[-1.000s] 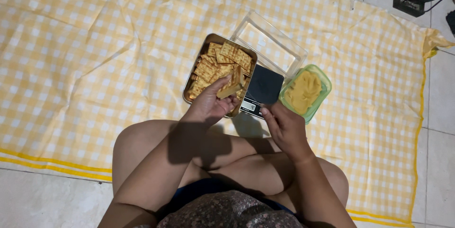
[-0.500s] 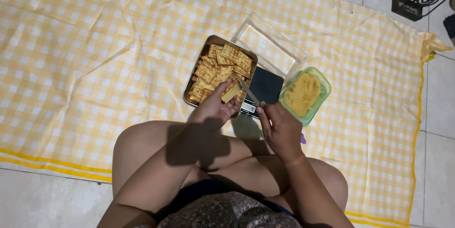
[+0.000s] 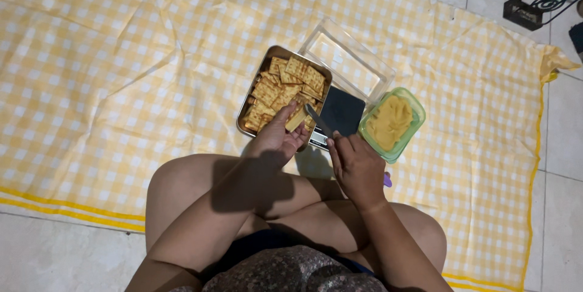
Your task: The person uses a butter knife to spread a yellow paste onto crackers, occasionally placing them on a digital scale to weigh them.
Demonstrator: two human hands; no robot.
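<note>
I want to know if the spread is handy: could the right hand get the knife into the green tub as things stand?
Probably yes. The right hand holds the knife over the dark scale, and the green tub sits just beside it, lid off, with nothing lying between them.

checked yellow cloth [image 3: 121, 73] — clear lid [image 3: 349, 61], black stand [image 3: 534, 10]

The person sits cross-legged, both forearms reaching forward over the knees. The left hand [image 3: 276, 137] is curled, fingers pinched together at the tips. The right hand [image 3: 357, 167] is closed in a fist, knuckles up, just beside the left.
</note>
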